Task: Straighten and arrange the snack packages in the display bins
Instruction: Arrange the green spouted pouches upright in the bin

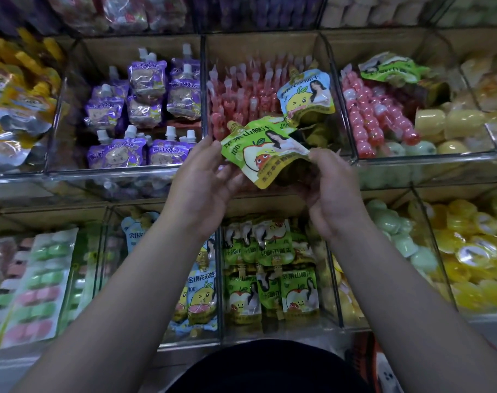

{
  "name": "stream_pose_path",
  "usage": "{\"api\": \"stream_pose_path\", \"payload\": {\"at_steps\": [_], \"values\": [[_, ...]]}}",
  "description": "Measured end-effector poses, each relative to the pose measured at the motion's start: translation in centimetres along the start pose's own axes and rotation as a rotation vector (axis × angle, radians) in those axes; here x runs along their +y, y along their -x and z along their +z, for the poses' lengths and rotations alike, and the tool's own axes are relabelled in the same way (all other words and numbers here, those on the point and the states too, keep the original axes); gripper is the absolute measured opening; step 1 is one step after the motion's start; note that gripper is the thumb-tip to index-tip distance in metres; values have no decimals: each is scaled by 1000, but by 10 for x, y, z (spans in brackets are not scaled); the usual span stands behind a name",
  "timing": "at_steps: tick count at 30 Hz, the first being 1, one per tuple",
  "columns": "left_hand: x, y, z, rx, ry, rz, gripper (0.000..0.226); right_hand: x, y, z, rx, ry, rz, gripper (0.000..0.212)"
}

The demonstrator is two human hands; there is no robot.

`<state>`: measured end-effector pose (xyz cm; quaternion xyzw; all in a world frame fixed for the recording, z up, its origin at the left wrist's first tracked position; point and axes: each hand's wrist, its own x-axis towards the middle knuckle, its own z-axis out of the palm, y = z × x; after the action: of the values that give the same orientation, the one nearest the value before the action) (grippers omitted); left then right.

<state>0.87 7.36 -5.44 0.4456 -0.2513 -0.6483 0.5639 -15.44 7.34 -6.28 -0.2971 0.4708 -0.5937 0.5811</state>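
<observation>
Bottom centre: a dark garment (270,367), and just right of it an orange, black and white item (375,363), too cut off to tell what it is. Upper row stock: yellow-orange bags (17,89) far left, purple spouted pouches (145,109) next to them, pink tubes (241,92) standing upright in the middle, strings of red beads (377,117) to their right, then yellow tubs (445,123) at the far right. Lower row: flat packs of pink and green squares (40,282) at left, pale green balls (397,225) and foil-lidded yellow cups (474,251) side by side at right.
</observation>
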Motion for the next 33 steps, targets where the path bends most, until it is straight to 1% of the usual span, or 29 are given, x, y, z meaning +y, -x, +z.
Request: {"api": "stream_pose_path", "payload": {"at_steps": [4, 7, 10, 12, 15, 20, 24, 25, 27, 29, 31, 33], "values": [[-1, 16, -10, 8, 1, -30, 41, 10, 16, -1, -1, -8, 8, 26], [-3, 27, -16, 5, -2, -57, 39, 17, 27, -4, 6, -6, 12, 27], [-7, 37, -23, 2, -6, -72, 35, 23, 39, -7, 36, -18, 15, 24], [-11, 42, -27, -18, -16, -79, 28, 28, 45, -10, 71, -25, 25, 21], [-18, 50, -31, -52, -47, -78, 32, 35, 54, -15, 130, -57, 64, 16], [-29, 63, -38, -84, -92, -142, 29, 48, 67, -22, 187, -131, 186, 40], [-41, 67, -48, -91, -106, -187, 35, 57, 80, -24, 126, -155, 286, 47], [-42, 68, -50, -94, -109, -200, 37, 59, 83, -25, 103, -145, 306, 46], [-45, 68, -57, -94, -93, -222, 33, 63, 88, -27, 65, -119, 345, 39], [-47, 67, -63, -65, -64, -247, 35, 67, 89, -31, 44, -52, 392, 33], [-49, 64, -70, -5, -78, -284, 41, 74, 87, -37, 45, 83, 441, 33], [-54, 62, -78, 41, -149, -331, 43, 82, 85, -43, 27, 203, 483, 38]]}}
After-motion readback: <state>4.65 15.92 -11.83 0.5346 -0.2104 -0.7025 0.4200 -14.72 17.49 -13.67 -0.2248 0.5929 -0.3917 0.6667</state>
